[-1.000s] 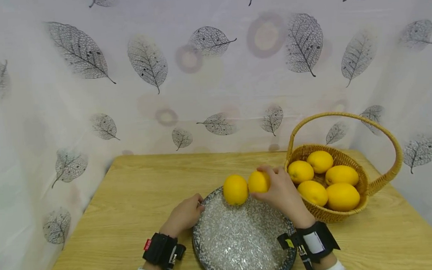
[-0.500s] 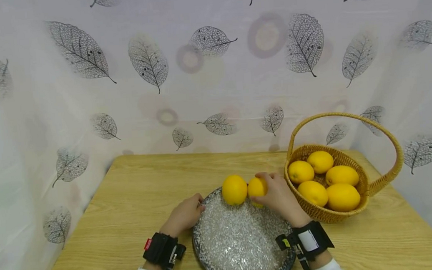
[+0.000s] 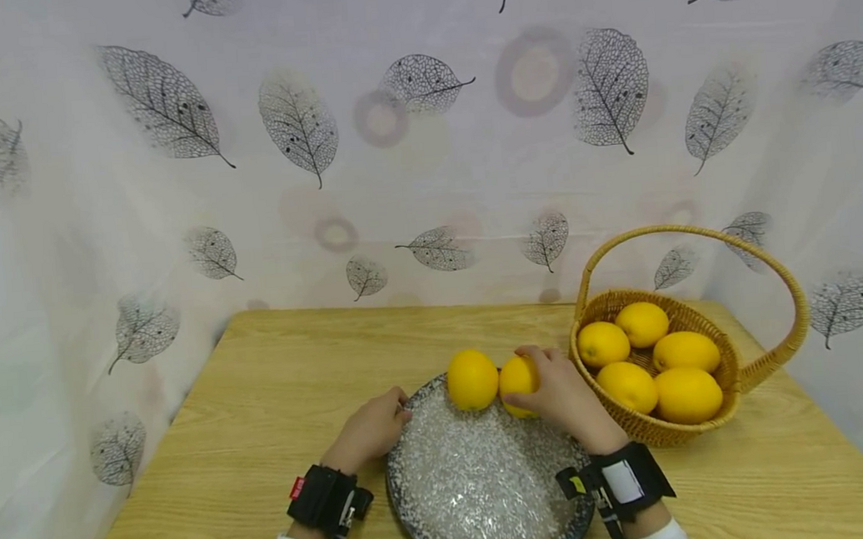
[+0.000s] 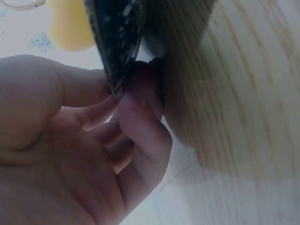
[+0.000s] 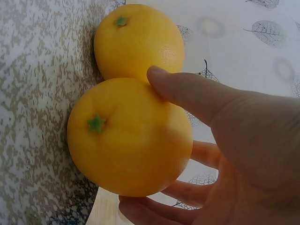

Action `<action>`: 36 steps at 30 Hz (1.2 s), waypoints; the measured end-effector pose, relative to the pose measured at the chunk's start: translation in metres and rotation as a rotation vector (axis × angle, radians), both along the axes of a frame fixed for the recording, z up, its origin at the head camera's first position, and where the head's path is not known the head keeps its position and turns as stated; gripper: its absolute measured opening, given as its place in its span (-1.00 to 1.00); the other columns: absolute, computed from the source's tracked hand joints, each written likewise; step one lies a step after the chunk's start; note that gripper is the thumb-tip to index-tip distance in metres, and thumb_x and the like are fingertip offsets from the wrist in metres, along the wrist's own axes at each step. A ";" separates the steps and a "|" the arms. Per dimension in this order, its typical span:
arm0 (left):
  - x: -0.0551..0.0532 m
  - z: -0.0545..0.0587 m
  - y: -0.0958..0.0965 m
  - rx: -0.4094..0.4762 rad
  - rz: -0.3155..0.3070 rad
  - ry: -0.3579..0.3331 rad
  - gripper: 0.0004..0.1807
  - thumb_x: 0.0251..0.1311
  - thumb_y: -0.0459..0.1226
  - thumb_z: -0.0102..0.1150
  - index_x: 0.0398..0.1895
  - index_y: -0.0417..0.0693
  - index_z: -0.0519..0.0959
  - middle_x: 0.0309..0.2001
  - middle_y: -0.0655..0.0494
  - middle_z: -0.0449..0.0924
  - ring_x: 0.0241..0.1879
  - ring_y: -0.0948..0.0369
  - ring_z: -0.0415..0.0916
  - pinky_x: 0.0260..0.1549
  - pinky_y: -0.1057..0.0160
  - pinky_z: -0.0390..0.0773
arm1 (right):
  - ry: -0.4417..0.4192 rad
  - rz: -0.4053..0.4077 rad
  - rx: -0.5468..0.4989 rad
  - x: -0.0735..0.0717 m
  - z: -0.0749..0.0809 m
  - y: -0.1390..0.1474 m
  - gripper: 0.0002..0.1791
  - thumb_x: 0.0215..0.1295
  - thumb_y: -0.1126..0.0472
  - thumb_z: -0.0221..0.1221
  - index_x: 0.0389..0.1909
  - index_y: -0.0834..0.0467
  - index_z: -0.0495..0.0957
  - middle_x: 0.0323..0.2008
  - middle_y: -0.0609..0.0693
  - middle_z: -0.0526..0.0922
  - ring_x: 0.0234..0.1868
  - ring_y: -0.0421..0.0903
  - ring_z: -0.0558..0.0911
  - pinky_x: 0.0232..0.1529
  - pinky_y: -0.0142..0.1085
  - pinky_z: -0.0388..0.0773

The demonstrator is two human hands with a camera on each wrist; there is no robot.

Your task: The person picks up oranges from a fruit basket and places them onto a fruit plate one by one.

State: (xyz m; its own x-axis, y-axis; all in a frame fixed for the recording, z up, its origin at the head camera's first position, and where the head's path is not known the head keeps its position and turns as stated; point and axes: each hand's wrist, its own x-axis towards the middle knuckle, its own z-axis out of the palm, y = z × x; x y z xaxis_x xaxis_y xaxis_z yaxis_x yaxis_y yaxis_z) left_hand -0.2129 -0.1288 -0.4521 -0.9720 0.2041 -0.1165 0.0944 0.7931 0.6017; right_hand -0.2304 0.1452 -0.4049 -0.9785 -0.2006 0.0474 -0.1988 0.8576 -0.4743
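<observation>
A round speckled grey plate [image 3: 484,483] with a dark rim lies on the table. My left hand [image 3: 371,431] pinches its left rim, thumb above and fingers curled beneath the edge [image 4: 117,51] in the left wrist view. My right hand [image 3: 564,398] grips an orange [image 3: 518,387] at the plate's far right side; in the right wrist view this orange [image 5: 129,138] has a green star-shaped stem mark, with thumb and fingers around it. A second orange [image 3: 473,380] sits beside it on the plate's far edge, the two side by side.
To the right stands a wicker basket [image 3: 661,435] with a tall arched handle [image 3: 794,302], holding several lemons [image 3: 688,395]. It is close to my right hand. Behind the wooden table [image 3: 295,354] hangs a leaf-patterned curtain [image 3: 424,170].
My right hand has lowered the orange slightly, down onto the far part of the plate next to the other orange. The left hand stays at the rim.
</observation>
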 end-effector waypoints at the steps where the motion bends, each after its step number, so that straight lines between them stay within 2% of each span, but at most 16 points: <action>1: 0.000 -0.001 0.000 -0.001 0.002 -0.003 -0.77 0.35 -0.28 0.04 -0.03 -0.22 0.53 -0.24 -0.09 0.68 -0.41 0.18 0.45 -0.43 0.19 0.46 | -0.003 0.002 -0.001 0.000 0.000 0.000 -0.19 0.08 -0.01 0.36 0.32 0.23 0.35 0.18 0.46 0.42 0.02 0.27 0.53 -0.07 0.17 0.56; 15: 0.000 0.001 0.000 -0.004 -0.003 0.011 -0.78 0.36 -0.28 0.04 -0.04 -0.22 0.53 -0.28 -0.07 0.67 -0.43 0.19 0.43 -0.45 0.21 0.44 | -0.027 0.014 -0.007 0.004 0.009 0.001 -0.20 0.13 -0.03 0.32 0.34 0.24 0.32 0.23 0.48 0.39 0.09 0.31 0.51 0.03 0.23 0.52; 27: -0.001 -0.002 0.000 -0.005 -0.001 0.008 -0.77 0.36 -0.28 0.04 -0.03 -0.21 0.53 -0.27 -0.07 0.67 -0.43 0.19 0.43 -0.45 0.21 0.44 | -0.023 0.015 0.007 0.005 0.008 0.002 -0.22 0.16 -0.02 0.30 0.34 0.24 0.32 0.22 0.48 0.39 0.08 0.31 0.52 0.02 0.23 0.53; 36: 0.000 0.000 0.001 -0.003 0.000 0.008 -0.78 0.35 -0.28 0.04 -0.04 -0.22 0.53 -0.29 -0.06 0.65 -0.44 0.19 0.42 -0.46 0.22 0.42 | -0.035 0.007 -0.004 0.005 0.008 0.002 -0.22 0.17 -0.03 0.29 0.34 0.25 0.31 0.23 0.47 0.39 0.10 0.31 0.51 0.04 0.23 0.52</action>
State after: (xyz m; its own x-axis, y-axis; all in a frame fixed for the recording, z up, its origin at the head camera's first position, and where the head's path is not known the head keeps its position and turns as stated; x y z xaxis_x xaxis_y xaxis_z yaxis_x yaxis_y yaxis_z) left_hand -0.2128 -0.1281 -0.4517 -0.9729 0.2037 -0.1094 0.0990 0.7948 0.5987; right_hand -0.2256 0.1471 -0.3965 -0.9781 -0.2074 0.0144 -0.1883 0.8545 -0.4841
